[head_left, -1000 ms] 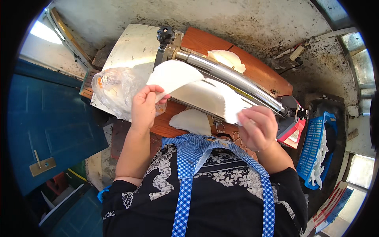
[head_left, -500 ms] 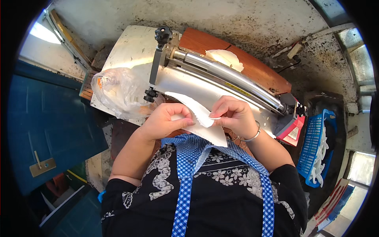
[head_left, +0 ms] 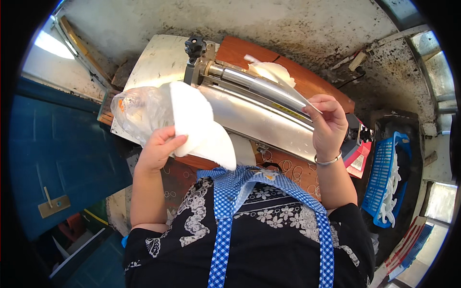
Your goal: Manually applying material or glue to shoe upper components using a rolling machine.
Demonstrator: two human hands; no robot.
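My left hand [head_left: 161, 146] pinches thin white sheets with curved edges [head_left: 194, 122] between thumb and fingers. They look like at least two overlapping pieces and hang in front of the metal machine's left end. My right hand [head_left: 330, 122] is raised over the right part of the roller machine [head_left: 254, 84], its fingertips closed on another thin white sheet [head_left: 303, 101]. That sheet is seen nearly edge-on and slants up and left across the rollers. A pale, irregular piece [head_left: 276, 72] lies on the brown board behind the rollers, partly covered by the held sheet.
A crumpled clear plastic bag [head_left: 144, 110] sits left of the machine. Loose pale rings [head_left: 293, 173] lie on the brown surface near my apron. At the right is a blue basket [head_left: 377, 180] with white pieces. A blue door [head_left: 67, 149] stands at the left.
My hands have moved apart from the sheet they both held. The left swung left with white sheets; the right went up and right with a separate sheet, over the rollers.
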